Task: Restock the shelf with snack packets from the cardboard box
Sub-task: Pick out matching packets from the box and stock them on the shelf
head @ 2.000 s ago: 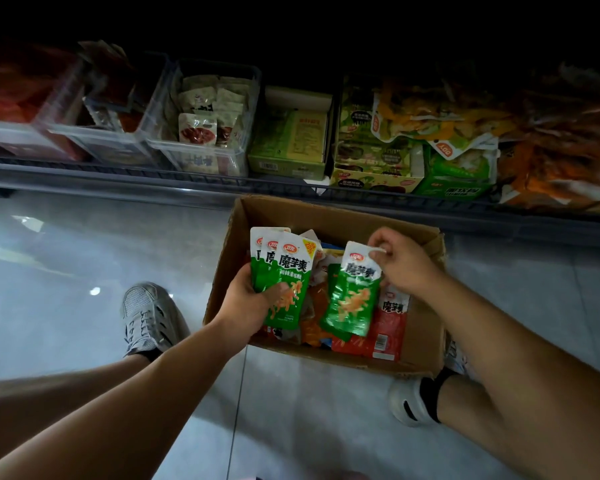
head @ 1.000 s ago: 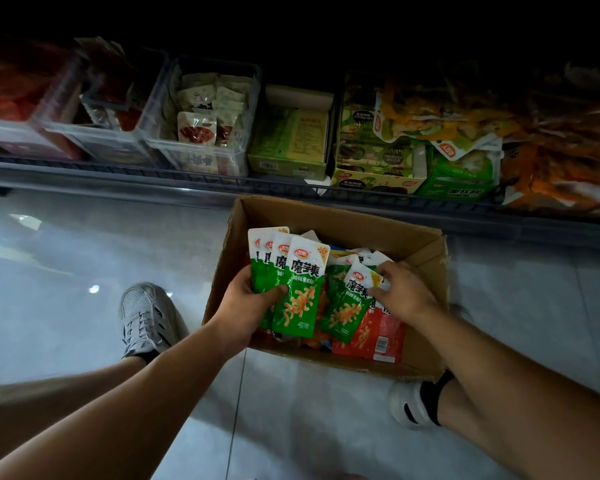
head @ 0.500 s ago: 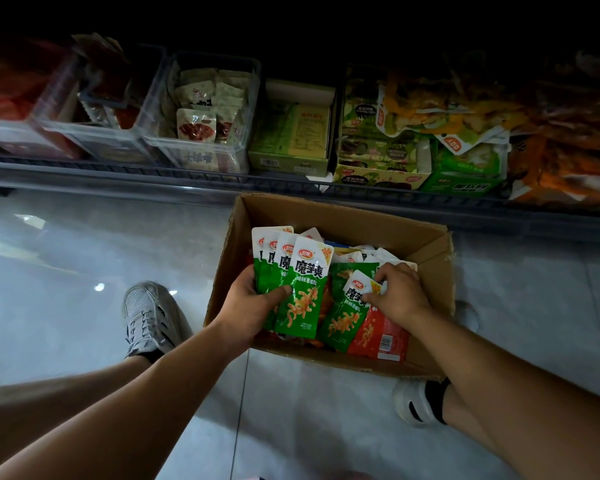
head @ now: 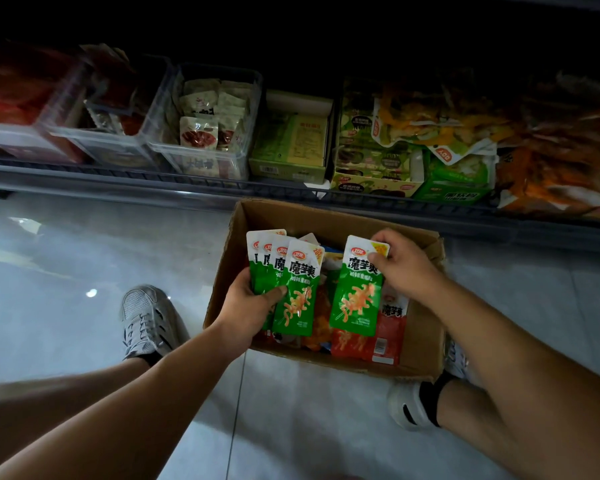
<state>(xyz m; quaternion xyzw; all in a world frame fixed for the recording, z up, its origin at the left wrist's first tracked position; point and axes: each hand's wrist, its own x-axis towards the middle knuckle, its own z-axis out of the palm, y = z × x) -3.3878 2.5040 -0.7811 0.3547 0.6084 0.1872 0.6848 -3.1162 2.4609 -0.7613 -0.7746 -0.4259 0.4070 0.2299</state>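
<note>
An open cardboard box [head: 423,344] stands on the floor in front of a low shelf [head: 118,174]. Over its left side my left hand [head: 246,306] grips a fanned stack of several green snack packets [head: 291,292]. My right hand [head: 406,265] pinches the top corner of one more green packet [head: 355,292], lifted upright above the box. Red packets [head: 388,327] and orange ones lie loose inside the box beneath both hands.
The shelf holds clear plastic bins [head: 205,133] of small packets at left, a green carton [head: 291,147] in the middle, and yellow-green display boxes [head: 378,168] and orange bags [head: 551,161] at right. My shoes [head: 146,323] flank the box on grey tiled floor.
My right hand reached down into the box, took hold of a green packet and has lifted it up clear of the pile. My left hand kept its stack still.
</note>
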